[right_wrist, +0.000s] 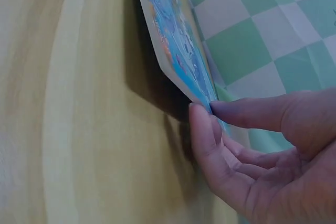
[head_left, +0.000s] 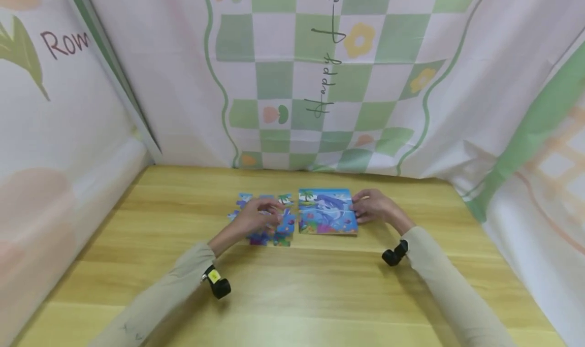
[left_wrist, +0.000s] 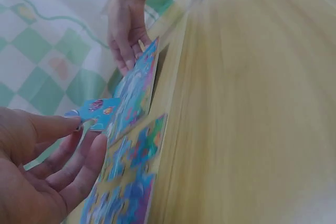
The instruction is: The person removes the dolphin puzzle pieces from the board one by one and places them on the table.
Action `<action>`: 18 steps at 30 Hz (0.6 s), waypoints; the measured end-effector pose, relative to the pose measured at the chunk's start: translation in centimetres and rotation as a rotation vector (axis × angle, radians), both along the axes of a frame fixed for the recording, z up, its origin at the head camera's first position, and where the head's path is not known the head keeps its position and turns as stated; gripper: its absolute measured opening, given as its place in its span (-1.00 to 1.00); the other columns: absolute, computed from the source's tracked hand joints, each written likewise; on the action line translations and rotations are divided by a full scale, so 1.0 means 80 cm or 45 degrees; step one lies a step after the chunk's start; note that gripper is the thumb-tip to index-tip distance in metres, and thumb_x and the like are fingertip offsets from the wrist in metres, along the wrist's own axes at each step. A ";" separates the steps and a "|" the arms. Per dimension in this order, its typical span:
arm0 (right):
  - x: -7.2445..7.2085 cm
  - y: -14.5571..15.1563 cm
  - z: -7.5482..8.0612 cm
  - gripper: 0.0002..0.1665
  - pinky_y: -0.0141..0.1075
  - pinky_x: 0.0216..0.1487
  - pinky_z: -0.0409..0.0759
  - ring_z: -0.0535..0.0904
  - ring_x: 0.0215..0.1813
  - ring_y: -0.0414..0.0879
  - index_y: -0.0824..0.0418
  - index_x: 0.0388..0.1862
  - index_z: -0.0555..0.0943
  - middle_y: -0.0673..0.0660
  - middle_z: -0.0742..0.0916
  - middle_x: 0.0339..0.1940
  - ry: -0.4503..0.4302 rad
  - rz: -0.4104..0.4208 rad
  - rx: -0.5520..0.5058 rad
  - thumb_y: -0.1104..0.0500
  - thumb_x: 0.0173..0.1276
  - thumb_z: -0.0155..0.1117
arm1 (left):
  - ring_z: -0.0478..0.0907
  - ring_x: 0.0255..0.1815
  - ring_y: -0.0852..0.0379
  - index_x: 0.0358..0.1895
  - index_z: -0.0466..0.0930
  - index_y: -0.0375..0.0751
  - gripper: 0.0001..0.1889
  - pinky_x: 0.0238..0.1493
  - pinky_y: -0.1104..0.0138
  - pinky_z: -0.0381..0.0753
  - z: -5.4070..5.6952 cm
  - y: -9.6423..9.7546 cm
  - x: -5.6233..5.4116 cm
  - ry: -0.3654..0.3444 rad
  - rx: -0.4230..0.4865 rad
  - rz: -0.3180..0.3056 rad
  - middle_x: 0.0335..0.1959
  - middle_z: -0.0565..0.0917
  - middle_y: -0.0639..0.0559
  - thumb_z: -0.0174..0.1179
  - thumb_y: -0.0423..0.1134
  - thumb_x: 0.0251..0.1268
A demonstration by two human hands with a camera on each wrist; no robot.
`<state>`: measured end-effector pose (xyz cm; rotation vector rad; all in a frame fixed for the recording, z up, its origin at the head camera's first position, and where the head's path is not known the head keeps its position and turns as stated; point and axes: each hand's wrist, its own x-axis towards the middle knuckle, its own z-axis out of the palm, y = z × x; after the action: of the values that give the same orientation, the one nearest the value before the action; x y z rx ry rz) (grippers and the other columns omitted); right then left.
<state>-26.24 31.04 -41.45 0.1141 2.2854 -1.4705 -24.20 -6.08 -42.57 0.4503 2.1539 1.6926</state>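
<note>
Between thumb and finger, my left hand (head_left: 254, 217) pinches a blue jigsaw piece (left_wrist: 100, 109) with a small striped fish printed on it. Below that hand, several loose jigsaw pieces (head_left: 284, 235) lie on the table, some partly hidden by it. A square dolphin picture board (head_left: 326, 212) is just right of the pieces. My right hand (head_left: 375, 206) grips the board's right edge, thumb on the face and fingers at the edge. In the right wrist view, a shadow shows beneath the board's edge, which looks slightly raised from the table.
The wooden table (head_left: 292, 296) stretches in front of and around the pieces. A checked curtain (head_left: 315, 83) hangs directly behind its far edge, with more fabric (head_left: 55, 184) along the left side and green-edged cloth on the right. Each wrist wears a small black camera (head_left: 394, 255).
</note>
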 end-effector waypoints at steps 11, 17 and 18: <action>0.003 0.001 -0.003 -0.52 -0.19 -0.30 0.81 0.69 -0.42 -0.09 0.61 0.25 0.31 0.24 0.70 -0.38 0.040 -0.040 0.100 0.43 0.48 0.21 | 0.73 -0.19 0.00 0.20 0.60 -0.40 -0.64 -0.20 0.12 0.83 0.010 -0.082 0.022 -0.016 -0.076 0.084 0.03 0.66 -0.28 0.31 -0.36 0.42; 0.004 -0.007 0.001 -0.60 -0.17 -0.36 0.81 0.67 -0.48 -0.06 0.57 0.15 0.38 0.30 0.65 -0.38 0.118 -0.068 0.305 0.41 0.44 0.23 | 0.71 -0.27 0.07 0.18 0.61 -0.45 -0.66 -0.22 0.19 0.82 0.004 -0.114 0.028 -0.068 -0.114 0.123 -0.02 0.69 -0.25 0.31 -0.41 0.40; 0.004 -0.007 0.002 -0.61 -0.17 -0.37 0.81 0.68 -0.48 -0.05 0.57 0.14 0.38 0.32 0.65 -0.36 0.131 -0.062 0.350 0.40 0.44 0.22 | 0.70 -0.29 0.07 0.17 0.61 -0.46 -0.66 -0.23 0.20 0.82 0.003 -0.118 0.028 -0.074 -0.116 0.118 -0.03 0.69 -0.25 0.30 -0.42 0.40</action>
<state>-25.92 30.45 -41.31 0.1781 2.5753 -1.2021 -21.93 -15.54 -42.37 0.2768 2.2297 1.6260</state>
